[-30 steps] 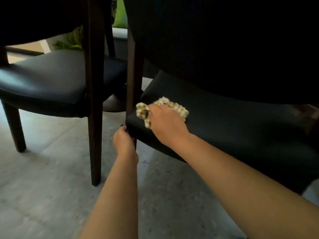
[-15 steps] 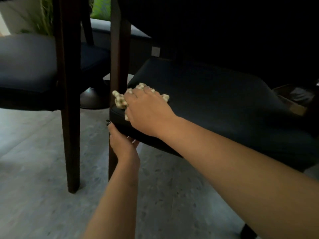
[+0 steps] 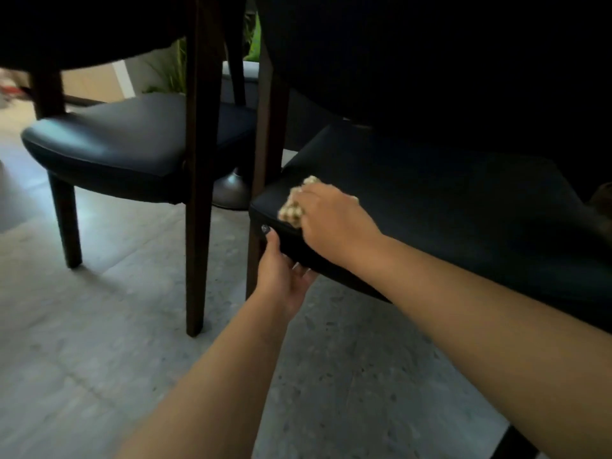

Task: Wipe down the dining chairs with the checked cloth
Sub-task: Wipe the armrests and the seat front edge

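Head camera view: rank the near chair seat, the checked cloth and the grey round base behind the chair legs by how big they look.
1. near chair seat
2. grey round base, partly hidden by legs
3. checked cloth, mostly covered by the right hand, so the last two are unsure.

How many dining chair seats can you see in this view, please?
2. One seat is at the left, untouched. The other seat is at the right, where the right hand presses the checked cloth near its corner. More chairs may lie out of view.
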Motion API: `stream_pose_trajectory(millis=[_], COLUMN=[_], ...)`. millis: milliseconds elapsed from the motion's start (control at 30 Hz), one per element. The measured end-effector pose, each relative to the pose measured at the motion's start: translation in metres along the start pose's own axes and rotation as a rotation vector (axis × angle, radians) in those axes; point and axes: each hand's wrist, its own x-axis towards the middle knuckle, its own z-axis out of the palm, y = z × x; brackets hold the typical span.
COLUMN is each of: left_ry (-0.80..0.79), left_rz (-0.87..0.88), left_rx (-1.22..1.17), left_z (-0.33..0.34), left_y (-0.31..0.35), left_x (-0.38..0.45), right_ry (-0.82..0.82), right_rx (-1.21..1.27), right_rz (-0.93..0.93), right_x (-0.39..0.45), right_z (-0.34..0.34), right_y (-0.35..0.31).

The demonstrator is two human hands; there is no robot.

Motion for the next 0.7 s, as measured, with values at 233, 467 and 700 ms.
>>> stream_pose_trajectory(millis=[233,467,700], left_ry=[-0.025,-0.059,-0.086], left_rz=[0.001,-0.095,-0.110], left_rx=[0.025,-0.063,-0.095], left_z=[-0.012,-0.006,-0.007], left_y=[-0.003,-0.001,-0.001], left_x=[0.002,0.006,0.008], right_ry=[-0.183,-0.107,-0.135], right_rx=[-0.190,-0.145,-0.108], right_rz=[0.034,-0.033,-0.036], right_x=[0.044,0.001,0.018], right_z=[0.015,-0.004,0.014], right_y=[-0.025,-0.011,-0.018])
